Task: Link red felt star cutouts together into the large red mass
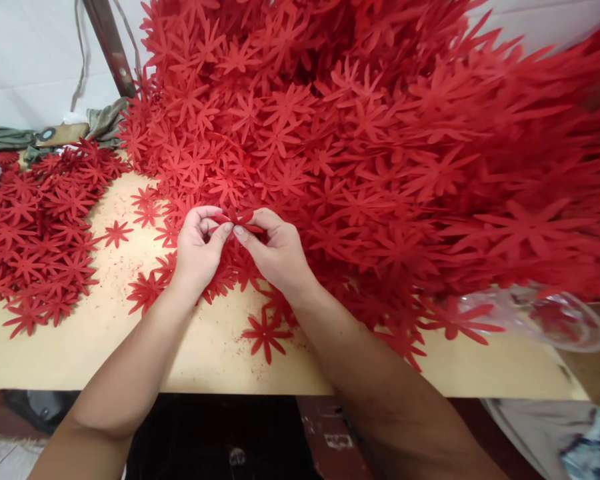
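My left hand (pixel 199 245) and my right hand (pixel 275 248) meet over the table, both pinching one red flower-shaped cutout (pixel 240 219) between thumbs and fingertips. The cutout sits at the near edge of a huge heap of the same red flower cutouts (pixel 380 147) that fills the middle and right of the view. A smaller, flatter pile of red flower cutouts (pixel 40 227) lies to the left of my left hand. Single loose flowers lie on the table, one (pixel 266 335) under my right wrist.
The pale wooden table (pixel 105 333) has its front edge close to me. A clear plastic bag (pixel 545 317) lies at the right under the heap. A metal pole (pixel 111 47) and grey-green cloth (pixel 10 139) stand at the back left.
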The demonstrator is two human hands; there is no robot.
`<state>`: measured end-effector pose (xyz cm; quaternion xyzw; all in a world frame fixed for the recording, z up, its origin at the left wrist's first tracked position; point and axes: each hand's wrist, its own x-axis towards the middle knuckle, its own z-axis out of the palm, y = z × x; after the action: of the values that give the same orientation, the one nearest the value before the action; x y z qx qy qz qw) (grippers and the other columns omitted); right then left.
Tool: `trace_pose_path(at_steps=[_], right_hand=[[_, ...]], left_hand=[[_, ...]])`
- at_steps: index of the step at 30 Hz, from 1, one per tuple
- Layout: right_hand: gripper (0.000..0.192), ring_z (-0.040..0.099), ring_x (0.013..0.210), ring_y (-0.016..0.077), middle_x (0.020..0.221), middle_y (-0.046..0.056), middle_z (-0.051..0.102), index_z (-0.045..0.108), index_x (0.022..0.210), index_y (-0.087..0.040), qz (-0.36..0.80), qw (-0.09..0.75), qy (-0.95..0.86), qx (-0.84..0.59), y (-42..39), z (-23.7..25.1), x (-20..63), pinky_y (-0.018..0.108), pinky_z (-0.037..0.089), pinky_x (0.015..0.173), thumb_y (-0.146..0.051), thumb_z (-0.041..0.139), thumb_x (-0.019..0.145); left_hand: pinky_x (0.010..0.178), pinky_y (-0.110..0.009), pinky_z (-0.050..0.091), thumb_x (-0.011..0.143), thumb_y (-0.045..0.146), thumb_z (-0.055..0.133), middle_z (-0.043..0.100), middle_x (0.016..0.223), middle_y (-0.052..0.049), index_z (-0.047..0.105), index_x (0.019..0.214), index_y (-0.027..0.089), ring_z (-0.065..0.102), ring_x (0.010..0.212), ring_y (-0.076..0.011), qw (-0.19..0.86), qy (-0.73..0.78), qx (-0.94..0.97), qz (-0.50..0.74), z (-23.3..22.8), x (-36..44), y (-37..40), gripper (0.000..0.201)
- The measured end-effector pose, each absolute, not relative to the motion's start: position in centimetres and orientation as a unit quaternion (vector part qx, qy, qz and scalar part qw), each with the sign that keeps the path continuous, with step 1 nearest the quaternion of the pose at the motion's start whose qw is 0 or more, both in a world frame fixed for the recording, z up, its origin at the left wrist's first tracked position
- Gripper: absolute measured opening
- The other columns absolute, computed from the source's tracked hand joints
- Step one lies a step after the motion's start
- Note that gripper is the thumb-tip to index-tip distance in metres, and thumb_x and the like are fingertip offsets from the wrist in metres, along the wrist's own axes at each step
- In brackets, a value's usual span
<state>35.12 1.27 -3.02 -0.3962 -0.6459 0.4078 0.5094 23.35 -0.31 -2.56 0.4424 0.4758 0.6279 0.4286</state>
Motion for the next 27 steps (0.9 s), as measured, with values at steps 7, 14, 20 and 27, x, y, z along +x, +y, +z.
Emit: trace_pose_path(at_steps=[7,14,20,27], right_hand=[[0.034,0.039,0.061,0.0101,0.063,-0.001,0.042,0.041,0.061,-0.02,0.385,0.5,-0.66,-0.408,1.1,-2.6,35.4,0.027,0.035,0.062,-0.044,0.052,0.083],[0.057,0.025,0.049,0.0053,0.05,-0.006,0.025,0.03,0.05,-0.02,0.474,0.48,-0.611,-0.414,0.8,-2.3,35.0,0.025,0.025,0.048,-0.068,0.052,0.071],[0.057,0.027,0.049,0.0066,0.051,-0.005,0.028,0.033,0.054,-0.021,0.535,0.458,-0.605,-0.371,1.1,-2.3,35.1,0.025,0.028,0.048,-0.074,0.042,0.072],[0.028,0.046,0.066,0.0116,0.068,0.0,0.05,0.053,0.066,-0.018,0.366,0.499,-0.656,-0.432,1.8,-3.3,35.7,0.028,0.041,0.067,-0.043,0.058,0.078]], left_hand=[[0.069,-0.021,0.043,0.07,0.032,0.071,0.058,0.07,0.003,0.061,0.082,0.019,0.053,0.066,-0.0077,0.439,0.463,0.485,0.598,-2.5,23.4,-0.7,0.02],[0.073,-0.023,0.046,0.067,0.029,0.074,0.062,0.075,0.003,0.064,0.079,0.019,0.057,0.071,-0.0088,0.496,0.445,0.436,0.605,-2.4,23.3,-0.7,0.019],[0.058,-0.02,0.044,0.069,0.032,0.072,0.056,0.06,0.005,0.058,0.071,0.018,0.051,0.054,-0.0056,0.508,0.457,0.362,0.634,-2.9,22.3,0.2,0.02],[0.07,-0.023,0.049,0.065,0.028,0.076,0.065,0.07,0.003,0.057,0.074,0.018,0.061,0.067,-0.009,0.452,0.462,0.375,0.664,-3.1,21.6,0.7,0.023]])
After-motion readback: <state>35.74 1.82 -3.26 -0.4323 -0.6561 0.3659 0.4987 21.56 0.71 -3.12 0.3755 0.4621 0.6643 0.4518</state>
